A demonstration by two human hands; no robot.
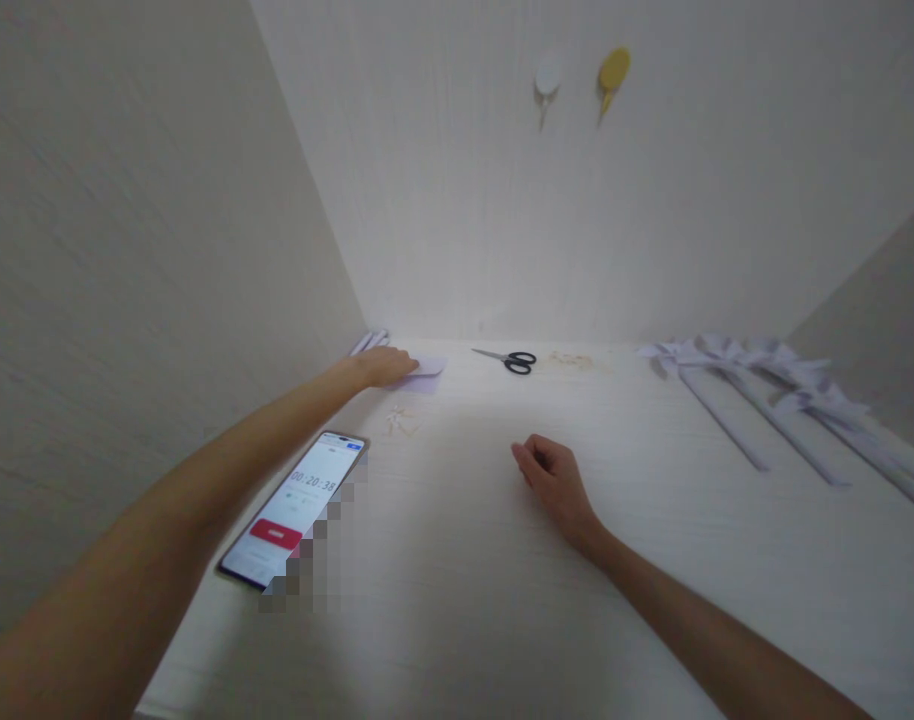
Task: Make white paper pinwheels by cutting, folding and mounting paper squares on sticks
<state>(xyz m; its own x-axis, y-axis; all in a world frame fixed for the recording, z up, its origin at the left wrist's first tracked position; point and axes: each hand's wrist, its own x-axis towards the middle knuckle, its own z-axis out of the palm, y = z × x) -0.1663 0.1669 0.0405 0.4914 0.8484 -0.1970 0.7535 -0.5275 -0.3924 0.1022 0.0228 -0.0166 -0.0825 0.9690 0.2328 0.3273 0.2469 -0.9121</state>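
Left hand (pixel 386 366) reaches to the far left corner of the white wooden tabletop (pixel 502 600), fingers flat on a pale lilac paper sheet (pixel 429 368) whose long axis runs left to right; right hand (pixel 553 482), loosely curled and empty, rests mid-table, well apart; black-handled scissors (pixel 511 359) lie just right of the sheet

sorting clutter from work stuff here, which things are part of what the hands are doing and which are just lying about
In hand:
- left hand reaching onto the pale sheet of paper by the back wall
- stack of white paper strips beside it
- right hand, loosely curled, resting on the white wooden table

Lying about:
- black-handled scissors
- folded white paper shapes with long stems
- smartphone showing a timer
- white and yellow wall hooks
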